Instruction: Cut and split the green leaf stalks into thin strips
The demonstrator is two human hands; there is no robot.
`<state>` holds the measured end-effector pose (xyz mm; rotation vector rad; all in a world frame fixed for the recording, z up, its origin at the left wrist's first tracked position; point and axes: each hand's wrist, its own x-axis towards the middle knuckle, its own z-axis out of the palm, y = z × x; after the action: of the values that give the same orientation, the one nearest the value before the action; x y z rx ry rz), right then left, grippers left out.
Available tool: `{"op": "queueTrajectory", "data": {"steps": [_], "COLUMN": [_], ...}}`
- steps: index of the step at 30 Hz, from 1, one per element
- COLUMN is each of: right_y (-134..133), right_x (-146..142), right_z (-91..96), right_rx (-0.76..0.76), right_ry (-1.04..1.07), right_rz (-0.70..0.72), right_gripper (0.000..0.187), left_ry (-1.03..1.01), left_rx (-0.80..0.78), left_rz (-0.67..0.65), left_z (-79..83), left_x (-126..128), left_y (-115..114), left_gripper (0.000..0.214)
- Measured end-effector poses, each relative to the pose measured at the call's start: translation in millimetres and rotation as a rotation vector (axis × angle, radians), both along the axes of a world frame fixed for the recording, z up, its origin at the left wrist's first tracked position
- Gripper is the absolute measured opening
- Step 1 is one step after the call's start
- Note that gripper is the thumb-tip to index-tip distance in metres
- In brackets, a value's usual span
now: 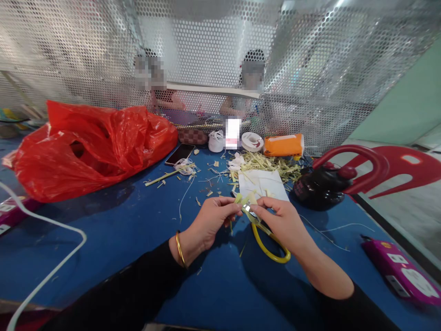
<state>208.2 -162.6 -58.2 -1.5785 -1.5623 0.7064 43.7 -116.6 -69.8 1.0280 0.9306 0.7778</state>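
My left hand (211, 219) is closed in a pinch on a short pale green strip (245, 199) over the blue table (120, 230). A gold bangle sits on that wrist. My right hand (283, 220) is closed too, gripping the same strip from the right side. Yellow-handled scissors (268, 243) lie beneath my right hand, their blades under the fingers. A white sheet of paper (262, 184) lies just beyond both hands.
A red plastic bag (89, 147) fills the left. Behind lie a phone (179, 154), white tape rolls (252, 141), an orange pack (283, 145), a heap of green strips (272, 164), a black pot (319, 186), a purple box (401, 271) and a white cable (51, 230). Two people sit beyond a perforated screen (310, 69).
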Motion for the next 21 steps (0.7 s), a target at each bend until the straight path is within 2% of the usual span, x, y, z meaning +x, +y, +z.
{"op": "queueTrajectory", "data": {"steps": [8,13,21], "right_y": [1.6,1.1,0.4], "right_x": [-1.1,-3.4,-4.0], "right_z": [1.4,3.1,1.5], "right_rx": [-0.158,-0.208,-0.198], "right_ry": [0.092,0.191,0.156], "right_rz": [0.138,0.111,0.105], "right_gripper": [0.022,0.021,0.019], "left_ry": [0.080,0.083,0.127], "left_rx": [0.083,0.144,0.177], "left_rz": [-0.005,-0.017,-0.028], "left_z": [3.1,1.0,4.8], "left_x": [1.3,0.2,2.6], "left_y": [-1.7,-2.4,-4.8], "left_gripper": [0.013,0.012,0.014]}}
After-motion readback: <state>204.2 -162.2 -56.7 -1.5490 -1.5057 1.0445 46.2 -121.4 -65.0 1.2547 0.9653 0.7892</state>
